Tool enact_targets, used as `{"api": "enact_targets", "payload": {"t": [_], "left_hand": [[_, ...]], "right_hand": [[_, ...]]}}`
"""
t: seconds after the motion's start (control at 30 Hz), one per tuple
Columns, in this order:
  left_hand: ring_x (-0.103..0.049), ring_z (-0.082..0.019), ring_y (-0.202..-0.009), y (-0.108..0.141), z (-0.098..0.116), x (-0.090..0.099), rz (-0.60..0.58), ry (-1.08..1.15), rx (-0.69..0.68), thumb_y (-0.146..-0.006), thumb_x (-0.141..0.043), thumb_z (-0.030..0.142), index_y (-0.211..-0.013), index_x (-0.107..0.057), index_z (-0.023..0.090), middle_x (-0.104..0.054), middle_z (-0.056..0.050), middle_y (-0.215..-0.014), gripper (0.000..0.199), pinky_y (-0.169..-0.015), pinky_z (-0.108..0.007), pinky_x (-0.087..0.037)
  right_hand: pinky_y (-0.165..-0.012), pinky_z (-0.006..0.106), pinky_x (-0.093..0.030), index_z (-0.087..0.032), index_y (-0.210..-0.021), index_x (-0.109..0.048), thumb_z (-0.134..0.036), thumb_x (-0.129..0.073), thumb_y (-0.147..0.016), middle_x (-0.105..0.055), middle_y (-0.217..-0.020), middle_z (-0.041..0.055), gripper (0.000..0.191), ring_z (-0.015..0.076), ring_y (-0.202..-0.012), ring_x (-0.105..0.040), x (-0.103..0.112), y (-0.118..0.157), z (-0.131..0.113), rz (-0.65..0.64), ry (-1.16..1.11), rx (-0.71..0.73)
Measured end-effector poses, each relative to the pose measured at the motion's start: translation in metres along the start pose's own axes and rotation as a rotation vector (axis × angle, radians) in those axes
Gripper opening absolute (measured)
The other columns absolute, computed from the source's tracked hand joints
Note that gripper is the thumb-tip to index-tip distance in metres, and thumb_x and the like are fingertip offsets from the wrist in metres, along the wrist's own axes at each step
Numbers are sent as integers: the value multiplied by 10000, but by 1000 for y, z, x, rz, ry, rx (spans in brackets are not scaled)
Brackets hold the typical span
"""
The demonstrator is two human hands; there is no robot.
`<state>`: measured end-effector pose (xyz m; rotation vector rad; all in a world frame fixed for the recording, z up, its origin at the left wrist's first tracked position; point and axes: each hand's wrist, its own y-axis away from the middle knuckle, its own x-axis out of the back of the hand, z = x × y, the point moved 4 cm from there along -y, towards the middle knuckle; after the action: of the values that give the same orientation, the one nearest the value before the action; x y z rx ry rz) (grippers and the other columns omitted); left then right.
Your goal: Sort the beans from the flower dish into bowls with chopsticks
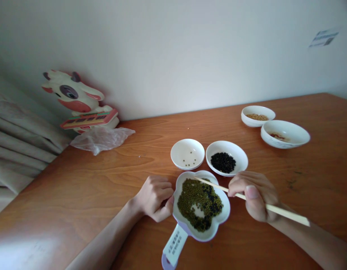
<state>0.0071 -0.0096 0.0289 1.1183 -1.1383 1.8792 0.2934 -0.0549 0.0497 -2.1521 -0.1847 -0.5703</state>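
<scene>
My left hand (158,197) is closed in a loose fist at the left rim of a white, flower-shaped dish with a lilac handle (179,240), thumb and forefinger against the edge. In the dish lie green mung beans (187,198), with black beans (214,202) mixed in along the right side. My right hand (255,195) grips pale wooden chopsticks (215,185); whether one or a pair pressed together, I cannot tell. Their tip is over the dish's far rim. Just behind stand a white bowl (180,152) with several small beans and another bowl (241,153) holding black beans (223,162).
At the back right are a small bowl (246,120) of yellowish grains and a wider bowl (297,138) with something reddish-brown. A cow-shaped toy keyboard (83,101) and a crumpled plastic bag (104,138) occupy the back left of the wooden table (106,180). A curtain (18,138) hangs at left.
</scene>
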Motion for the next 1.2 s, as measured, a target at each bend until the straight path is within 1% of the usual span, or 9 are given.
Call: {"api": "enact_targets", "payload": {"t": [0.13, 0.33, 0.4, 0.5, 0.57, 0.67, 0.8, 0.97, 1.2], "left_hand": [[-414, -168, -536, -1, -1, -2, -41, 20, -7, -931, -459, 205, -622, -383, 224, -522, -27, -588, 319, -564, -380, -253], [-575, -162, -634, -3, -12, -12, -208, 374, 134, -1097, -259, 244, -647, -510, 203, -639, -60, -687, 517, -651, -326, -418], [-579, -157, -637, -2, -14, -14, -213, 385, 170, -1114, -248, 274, -647, -517, 197, -639, -62, -691, 544, -652, -314, -421], [-501, -140, -564, -3, -15, -15, -154, 317, 135, -1108, -299, 315, -618, -450, 199, -572, -44, -633, 525, -585, -316, -358], [-450, -129, -531, -4, -14, -15, -117, 298, 101, -1099, -323, 309, -616, -410, 200, -533, -27, -608, 503, -559, -320, -317], [-429, -122, -530, -4, -15, -17, -104, 297, 90, -1091, -344, 284, -628, -388, 197, -520, -17, -609, 473, -556, -320, -295], [-423, -123, -545, -3, -15, -17, -103, 294, 84, -1085, -367, 270, -645, -383, 194, -511, -14, -617, 447, -573, -324, -286], [-428, -121, -564, -2, -16, -18, -131, 310, 104, -1089, -358, 261, -664, -358, 192, -520, -17, -647, 431, -581, -317, -283], [-412, -118, -551, -3, -16, -17, -122, 316, 103, -1089, -362, 268, -659, -359, 193, -500, -10, -634, 437, -572, -317, -280]], "right_hand": [[-612, 319, -445, -213, -869, -653, -231, -311, -1076, -681, -723, 35, 401, 153, -624, -625, 0, 0, 0, 15, 12, -10], [-619, 314, -453, -209, -862, -661, -215, -334, -1065, -687, -732, 40, 385, 155, -628, -627, 0, 1, 2, 4, 20, -21], [-634, 310, -464, -207, -865, -667, -200, -352, -1058, -687, -739, 38, 370, 155, -646, -636, 2, 0, 1, 5, 20, -49], [-653, 307, -480, -205, -872, -687, -250, -346, -1075, -698, -770, 48, 399, 161, -694, -655, 6, -2, -2, 7, -36, -94], [-639, 301, -476, -208, -868, -710, -325, -314, -1095, -703, -780, 55, 471, 163, -705, -656, 8, -3, -2, 24, -118, -158], [-595, 299, -458, -225, -804, -734, -484, -235, -1100, -675, -716, 50, 635, 163, -650, -610, 11, -3, 2, 82, -257, -328], [-582, 296, -464, -238, -707, -715, -656, -102, -1047, -627, -668, 46, 816, 174, -640, -573, 5, -3, 5, 103, -372, -533], [-629, 318, -453, -248, -748, -684, -769, -120, -989, -624, -704, 39, 805, 192, -690, -577, -3, -3, -6, 108, -403, -535], [-687, 362, -434, -249, -805, -651, -735, -110, -1005, -621, -758, 46, 755, 211, -726, -575, -9, 9, -6, -1, -402, -459]]}}
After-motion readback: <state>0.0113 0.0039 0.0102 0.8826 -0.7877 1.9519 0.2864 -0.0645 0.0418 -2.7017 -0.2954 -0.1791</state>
